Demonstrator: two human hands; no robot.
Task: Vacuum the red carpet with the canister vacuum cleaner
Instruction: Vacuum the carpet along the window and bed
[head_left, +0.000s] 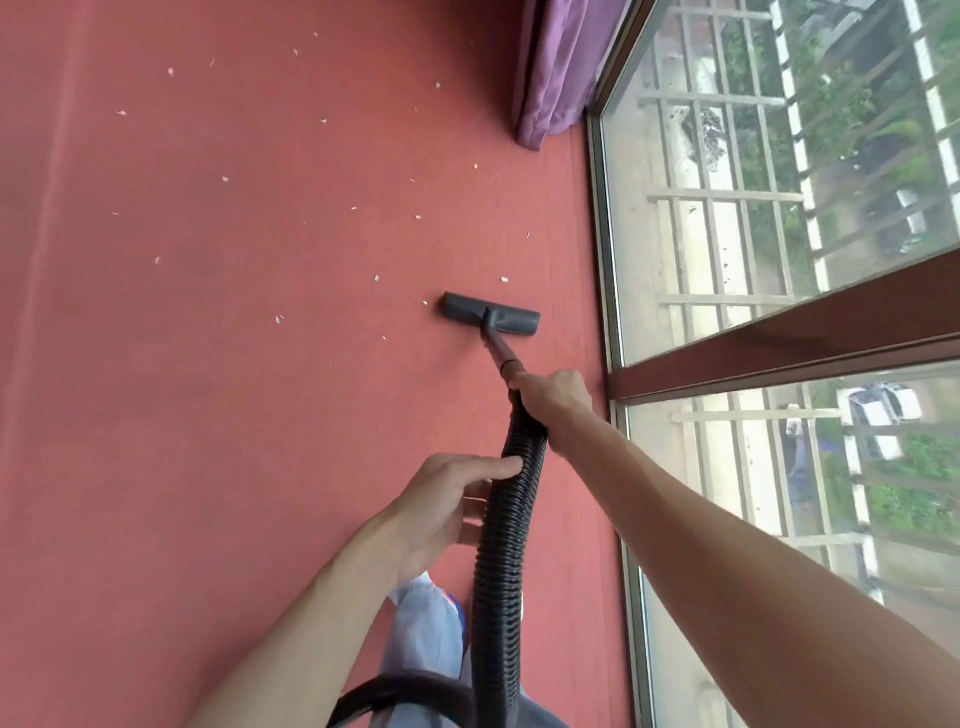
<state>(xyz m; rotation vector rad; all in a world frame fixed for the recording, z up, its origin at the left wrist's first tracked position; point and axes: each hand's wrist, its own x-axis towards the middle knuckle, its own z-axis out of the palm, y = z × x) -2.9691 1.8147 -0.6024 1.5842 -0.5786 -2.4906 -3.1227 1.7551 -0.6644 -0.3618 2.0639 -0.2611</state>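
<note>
Floor nozzle (491, 318) flat on red carpet (208, 415), near window (727, 156). Right grip (553, 400) clenched round the upper end of the wand (500, 349). Left grip (447, 504) apparently holding the hose (506, 545), fingers partly hidden. White scraps (280, 319) scattered ahead.

Single wide-angle view, worn on head. Aimed forward and steeply down onto red carpet (208, 389). Seen close, low in frame: left hand (447, 499), right hand (553, 397), black ribbed hose (509, 519). Grey flat floor nozzle (491, 316) farther out, mid-frame. Tall glass window wall (727, 171) caught along right edge, its frame lines slanted.
</note>
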